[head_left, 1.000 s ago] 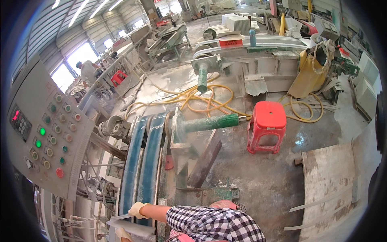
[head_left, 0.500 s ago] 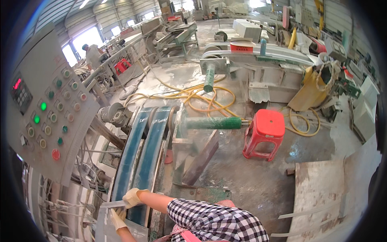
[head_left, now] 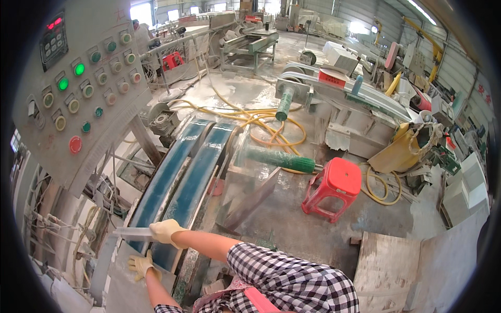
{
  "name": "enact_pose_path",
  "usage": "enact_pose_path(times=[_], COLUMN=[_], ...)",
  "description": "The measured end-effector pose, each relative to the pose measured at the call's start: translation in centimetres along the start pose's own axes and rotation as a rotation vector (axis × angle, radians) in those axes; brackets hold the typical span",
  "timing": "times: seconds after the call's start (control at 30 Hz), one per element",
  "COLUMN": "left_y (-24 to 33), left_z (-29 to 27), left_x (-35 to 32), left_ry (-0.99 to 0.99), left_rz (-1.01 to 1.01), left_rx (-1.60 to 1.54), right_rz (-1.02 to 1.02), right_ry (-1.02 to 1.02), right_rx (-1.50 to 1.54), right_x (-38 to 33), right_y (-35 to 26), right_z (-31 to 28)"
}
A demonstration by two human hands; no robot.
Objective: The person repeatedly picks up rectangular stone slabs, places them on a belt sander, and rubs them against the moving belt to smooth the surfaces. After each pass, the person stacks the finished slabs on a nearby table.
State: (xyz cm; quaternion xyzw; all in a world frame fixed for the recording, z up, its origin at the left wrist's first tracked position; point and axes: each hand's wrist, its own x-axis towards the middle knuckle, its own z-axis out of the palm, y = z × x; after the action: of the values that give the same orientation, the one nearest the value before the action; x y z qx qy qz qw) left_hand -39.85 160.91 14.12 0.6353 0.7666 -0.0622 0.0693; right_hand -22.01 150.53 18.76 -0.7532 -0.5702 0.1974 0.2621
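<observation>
My right hand, in a pale glove, is closed on one end of a narrow grey strip, which looks like cut stone. The strip lies crosswise above two blue conveyor belts. Lower down, my gloved left hand rests with spread fingers on a flat grey slab at the near end of the belts. Its palm side is hidden.
A control panel with lit green buttons stands at left. Beyond the belts are a green roller, a red stool and coiled yellow hoses. A board lies at lower right. Another person is far off.
My right hand has raised the strip away from the slab. My left hand has come apart from the strip and spread on the slab. The whole view has shifted.
</observation>
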Motion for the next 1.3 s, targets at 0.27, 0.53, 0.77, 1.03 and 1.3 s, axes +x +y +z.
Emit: enact_pose_path(times=[0.27,0.53,0.77,1.03,1.3], left_y=[-0.7,-0.4,-6.6,-1.0,-2.6], left_z=[-0.2,-2.5,-2.0,-0.1,-0.3], left_x=[0.9,0.5,6.4,1.7,0.6], left_ry=[0.059,0.048,-0.050,-0.471,-0.193], left_rz=[0.113,0.303,0.371,0.419,0.557], left_rx=[-0.002,-0.248,-0.721,-1.661,-1.071], right_rz=[-0.065,-0.136,-0.084,-0.087,-0.075], right_ry=[0.074,0.087,0.055,0.030,-0.020], right_rx=[-0.103,-0.246,-0.113,0.041,0.003], right_x=[0.0,-0.7,0.8,-0.6,-1.3], right_y=[0.7,0.5,1.5,1.1,0.3], right_z=[1.5,0.8,2.0,-1.2,-2.9])
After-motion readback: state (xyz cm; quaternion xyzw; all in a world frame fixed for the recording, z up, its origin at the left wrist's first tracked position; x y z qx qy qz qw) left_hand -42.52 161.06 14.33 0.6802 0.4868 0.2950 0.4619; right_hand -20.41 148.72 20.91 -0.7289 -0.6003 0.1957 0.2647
